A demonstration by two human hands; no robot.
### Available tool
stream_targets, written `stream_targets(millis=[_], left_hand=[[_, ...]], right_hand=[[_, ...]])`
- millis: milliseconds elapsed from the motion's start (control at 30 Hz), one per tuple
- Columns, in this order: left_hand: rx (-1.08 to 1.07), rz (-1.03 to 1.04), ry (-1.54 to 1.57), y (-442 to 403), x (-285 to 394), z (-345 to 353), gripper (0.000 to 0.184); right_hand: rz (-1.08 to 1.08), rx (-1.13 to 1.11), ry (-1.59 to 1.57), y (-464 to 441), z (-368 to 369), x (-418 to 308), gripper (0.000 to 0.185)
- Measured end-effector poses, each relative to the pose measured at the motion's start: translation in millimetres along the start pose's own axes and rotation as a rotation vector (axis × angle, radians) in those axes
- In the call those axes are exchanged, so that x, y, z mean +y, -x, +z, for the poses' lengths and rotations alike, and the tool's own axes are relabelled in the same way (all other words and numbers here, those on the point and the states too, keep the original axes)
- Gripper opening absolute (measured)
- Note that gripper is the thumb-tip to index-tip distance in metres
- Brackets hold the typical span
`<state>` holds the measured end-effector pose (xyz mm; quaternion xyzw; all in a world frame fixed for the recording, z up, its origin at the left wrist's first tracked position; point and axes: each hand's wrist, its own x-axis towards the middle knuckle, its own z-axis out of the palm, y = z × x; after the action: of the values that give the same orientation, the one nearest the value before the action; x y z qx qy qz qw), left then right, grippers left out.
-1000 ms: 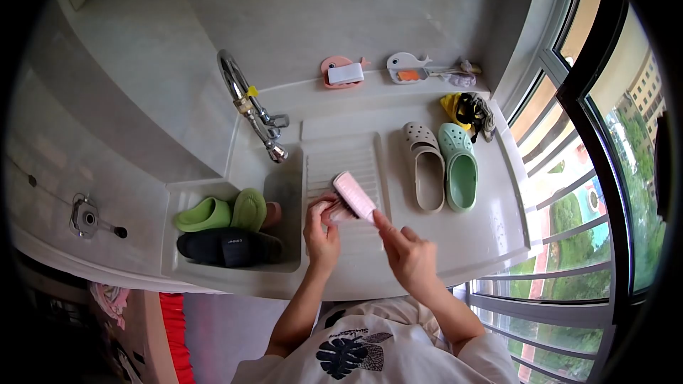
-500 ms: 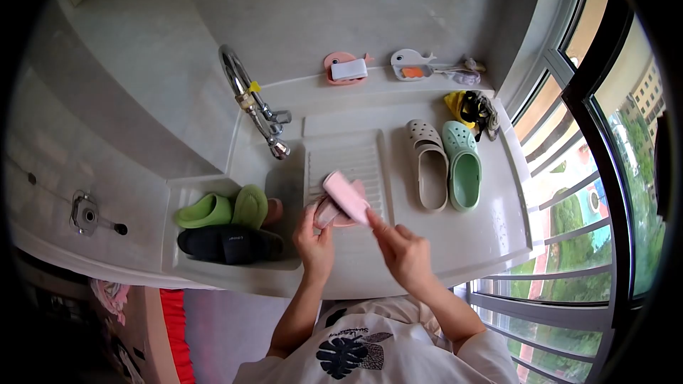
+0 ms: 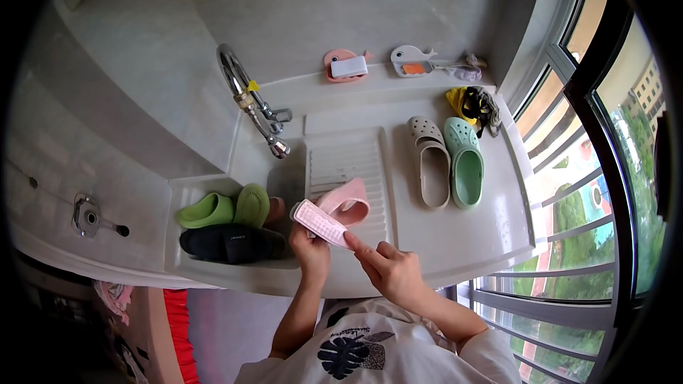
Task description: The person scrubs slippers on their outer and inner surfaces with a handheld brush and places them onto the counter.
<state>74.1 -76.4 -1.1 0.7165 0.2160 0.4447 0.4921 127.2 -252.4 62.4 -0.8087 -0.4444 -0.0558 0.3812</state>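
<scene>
A pink slipper (image 3: 351,201) is held over the ribbed washboard, its open end toward the back right. My left hand (image 3: 310,251) is closed on its near end, partly covered by a pink brush. In my right hand (image 3: 388,268) is the handle of that pink brush (image 3: 321,224), the index finger stretched along it. The brush's back faces up and its head lies across the near part of the slipper; the bristles are hidden.
Green slippers (image 3: 206,211) and a black slipper (image 3: 231,244) lie in the sink basin at left, below the faucet (image 3: 250,103). Beige (image 3: 430,167) and mint clogs (image 3: 465,167) stand on the right. Whale-shaped soap dishes (image 3: 345,66) line the back ledge.
The brush has moved left and toward me, over my left hand's side of the slipper. More of the pink slipper shows, and my right hand has shifted left and nearer.
</scene>
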Motion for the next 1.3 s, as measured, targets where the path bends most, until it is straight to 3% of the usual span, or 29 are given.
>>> stream_targets(millis=[67,133,267,333,400,500,633,767,1000,1200,1267,1300], left_hand=[[-0.003,-0.133,0.021,1.6,2.5,-3.1,0.032],[-0.004,-0.081,-0.009,-1.4,11.8,-1.7,0.03],[-0.008,-0.058,-0.083,5.4,-2.8,-10.9,0.031],[-0.063,-0.222,-0.075,3.7,-1.5,-17.6,0.031],[-0.026,-0.114,0.012,3.1,2.9,-16.9,0.032],[-0.17,-0.06,-0.1,-0.6,3.6,-28.7,0.037],[-0.088,-0.188,-0.105,2.9,8.0,-37.1,0.025],[-0.049,-0.145,-0.048,0.6,5.8,-42.5,0.026],[-0.099,-0.123,-0.258,4.3,10.6,-50.9,0.031],[-0.095,-0.087,-0.237,1.4,15.5,-52.4,0.028],[-0.11,-0.094,-0.269,3.4,15.7,-54.7,0.028],[-0.113,-0.097,-0.269,5.5,12.9,-56.4,0.028]], right_hand=[[0.035,0.004,-0.028,-4.8,2.1,8.9,0.052],[0.095,0.113,-0.097,-14.6,12.8,28.4,0.053],[-0.002,0.009,-0.103,-0.4,2.6,7.4,0.051],[0.006,-0.05,-0.103,-2.6,2.0,9.8,0.048],[0.087,0.037,-0.153,-9.8,13.1,28.3,0.046],[0.16,-0.022,-0.144,-10.9,7.5,27.4,0.045],[0.075,-0.174,-0.168,-2.0,-0.8,7.3,0.047],[0.2,-0.072,-0.102,-8.4,34.4,46.1,0.045],[0.012,-0.175,-0.096,5.0,18.7,8.2,0.051],[0.173,-0.066,0.054,-7.4,47.7,68.8,0.048],[0.118,-0.166,0.106,-5.1,25.8,32.1,0.044],[0.025,-0.127,-0.05,3.4,30.0,22.9,0.044]])
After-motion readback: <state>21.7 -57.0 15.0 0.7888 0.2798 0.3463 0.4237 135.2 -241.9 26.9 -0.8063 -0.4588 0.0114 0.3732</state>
